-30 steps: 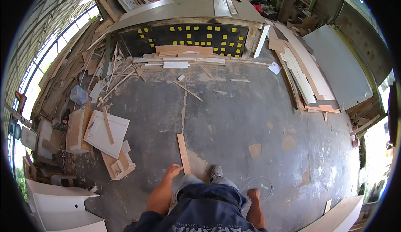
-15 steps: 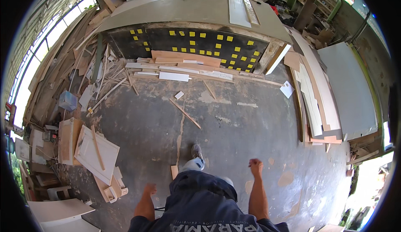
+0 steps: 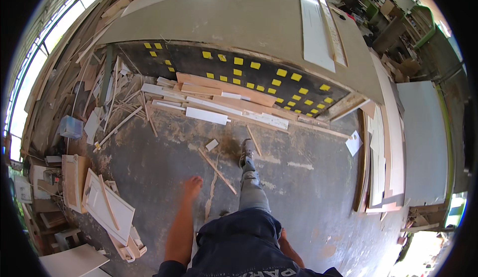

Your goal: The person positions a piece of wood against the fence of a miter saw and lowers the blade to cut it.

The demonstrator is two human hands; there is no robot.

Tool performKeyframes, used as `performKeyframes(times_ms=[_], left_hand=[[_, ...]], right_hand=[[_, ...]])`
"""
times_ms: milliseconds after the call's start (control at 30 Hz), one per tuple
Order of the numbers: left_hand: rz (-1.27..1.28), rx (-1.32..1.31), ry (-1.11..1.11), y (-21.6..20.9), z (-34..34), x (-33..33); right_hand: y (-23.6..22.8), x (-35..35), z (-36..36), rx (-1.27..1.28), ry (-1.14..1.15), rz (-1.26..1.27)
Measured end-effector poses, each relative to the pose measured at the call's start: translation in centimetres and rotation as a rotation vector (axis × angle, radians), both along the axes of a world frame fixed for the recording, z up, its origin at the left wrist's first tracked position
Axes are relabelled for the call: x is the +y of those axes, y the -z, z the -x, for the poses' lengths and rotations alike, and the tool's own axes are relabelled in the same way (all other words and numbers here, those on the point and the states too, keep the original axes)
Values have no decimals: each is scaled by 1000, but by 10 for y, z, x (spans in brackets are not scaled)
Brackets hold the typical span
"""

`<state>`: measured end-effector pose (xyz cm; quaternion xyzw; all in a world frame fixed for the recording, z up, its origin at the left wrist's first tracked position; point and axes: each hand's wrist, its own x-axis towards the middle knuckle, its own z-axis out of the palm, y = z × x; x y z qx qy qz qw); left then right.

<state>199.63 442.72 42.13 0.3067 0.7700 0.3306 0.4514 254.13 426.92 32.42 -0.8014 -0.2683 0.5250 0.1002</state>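
Observation:
My left hand [image 3: 192, 187] swings forward over the grey floor, its fingers curled in and nothing showing in them. Nearest to it lies a thin wooden strip [image 3: 217, 171]. My right hand [image 3: 284, 235] is beside my right hip, mostly hidden by my dark shirt; its fingers do not show. My one visible shoe [image 3: 247, 150] is stretched ahead, between a small white block [image 3: 212, 144] and another thin wooden stick [image 3: 254, 140]. Neither hand touches any of these pieces.
A large workbench [image 3: 249, 15] with yellow squares on its dark front stands ahead. Boards and offcuts [image 3: 209, 115] lie along its foot. At left, a white panel [image 3: 107, 207] leans among wood pieces. Large sheets [image 3: 423, 142] stand at right, near a white paper [image 3: 354, 143].
I have stepped toward the workbench, which now looks nearer. My left hand has swung forward; my right hand has dropped back beside my body. One leg now reaches out ahead.

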Motion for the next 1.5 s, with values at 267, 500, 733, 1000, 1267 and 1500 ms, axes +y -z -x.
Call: performKeyframes(times_ms=[267, 500, 733, 1000, 1267, 1500], left_hand=[[725, 489, -10, 8, -62, 155], [782, 376, 7, 69, -119, 239], [911, 310, 72, 74, -94, 300], [918, 260, -80, 60, -64, 332], [877, 289, -115, 69, -103, 310], [508, 381, -442, 91, -168, 277]], right_hand=[[-1, 480, 67, -444, -1093, -242], [101, 734, 211, -370, -1384, 65], [299, 833, 274, -697, -1481, -113], [340, 824, 329, -734, -1227, -464], [287, 798, 330, -532, -1283, -463], [105, 694, 284, -802, -1403, -609]])
